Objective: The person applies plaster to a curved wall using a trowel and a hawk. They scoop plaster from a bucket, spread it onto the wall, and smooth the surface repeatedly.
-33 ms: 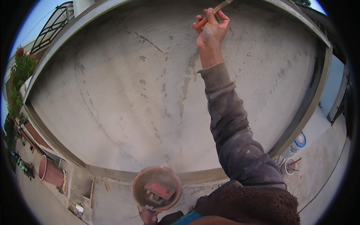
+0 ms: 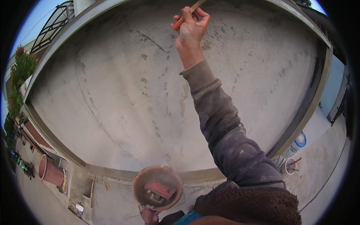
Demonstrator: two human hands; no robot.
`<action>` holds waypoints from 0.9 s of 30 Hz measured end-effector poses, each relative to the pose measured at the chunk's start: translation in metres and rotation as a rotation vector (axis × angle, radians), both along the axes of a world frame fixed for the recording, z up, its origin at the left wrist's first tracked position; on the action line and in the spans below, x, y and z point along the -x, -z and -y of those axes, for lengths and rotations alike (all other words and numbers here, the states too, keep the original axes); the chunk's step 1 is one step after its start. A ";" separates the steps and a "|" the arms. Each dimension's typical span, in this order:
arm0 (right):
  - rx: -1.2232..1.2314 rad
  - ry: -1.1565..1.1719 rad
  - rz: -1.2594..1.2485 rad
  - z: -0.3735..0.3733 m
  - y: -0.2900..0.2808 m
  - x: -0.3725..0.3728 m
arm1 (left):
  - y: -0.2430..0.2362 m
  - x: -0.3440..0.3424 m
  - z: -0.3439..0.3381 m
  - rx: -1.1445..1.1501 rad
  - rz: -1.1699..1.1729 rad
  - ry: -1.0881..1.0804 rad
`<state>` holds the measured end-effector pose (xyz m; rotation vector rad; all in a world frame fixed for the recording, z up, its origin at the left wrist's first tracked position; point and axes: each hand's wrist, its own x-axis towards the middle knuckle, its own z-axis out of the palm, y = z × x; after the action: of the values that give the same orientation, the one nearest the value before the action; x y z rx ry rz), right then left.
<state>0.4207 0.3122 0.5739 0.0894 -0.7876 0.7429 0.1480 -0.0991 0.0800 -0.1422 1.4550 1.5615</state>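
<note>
My right hand [image 2: 191, 28] is raised near the top of a rough grey plastered wall [image 2: 112, 82], fingers closed around a slim tool with an orange and tan handle [image 2: 197, 5]; its far end runs to the top edge, so I cannot tell what it is. At the bottom, my left hand [image 2: 149, 215] grips the rim of a round terracotta-coloured tub [image 2: 140, 187]. Inside the tub lies a dusty red object [image 2: 162, 186] with a greyish part beside it, too hazy to make out.
A raised border [image 2: 322, 78] frames the wall. At right stand a white bucket with blue rim [image 2: 294, 146] and a small container with sticks [image 2: 288, 166]. At left are a large brown pot [image 2: 52, 172], a shrub [image 2: 20, 78], a green-and-black object [image 2: 23, 165] and paved ground [image 2: 112, 195].
My right hand has moved to the left along the top of the wall, with the tool still in it. My left hand and the tub are almost unmoved.
</note>
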 end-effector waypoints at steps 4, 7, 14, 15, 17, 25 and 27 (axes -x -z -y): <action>-0.111 0.205 0.236 -0.025 0.004 0.220 | -0.024 0.000 -0.010 -0.104 0.005 -0.003; 0.004 0.341 0.682 -0.010 0.025 0.223 | -0.012 0.003 -0.014 -0.034 -0.002 -0.059; 0.084 0.799 0.810 -0.009 -0.026 -0.063 | 0.102 0.085 0.010 -0.010 0.230 0.164; -0.011 0.678 0.841 -0.039 -0.040 -0.148 | 0.117 0.096 -0.007 -0.034 0.310 0.219; 0.060 0.918 0.763 0.009 -0.023 -0.227 | 0.118 0.090 -0.014 -0.026 0.296 0.224; 0.192 1.170 0.793 0.087 0.071 -0.359 | 0.030 -0.026 -0.091 -0.033 -0.015 0.195; 0.047 0.857 1.316 0.108 0.117 -0.272 | 0.022 -0.045 -0.094 0.015 0.026 0.244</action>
<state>0.6930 0.2045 0.4573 -0.8195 -1.8716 -0.1133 0.1925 -0.0053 0.0583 0.0069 1.4076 1.3469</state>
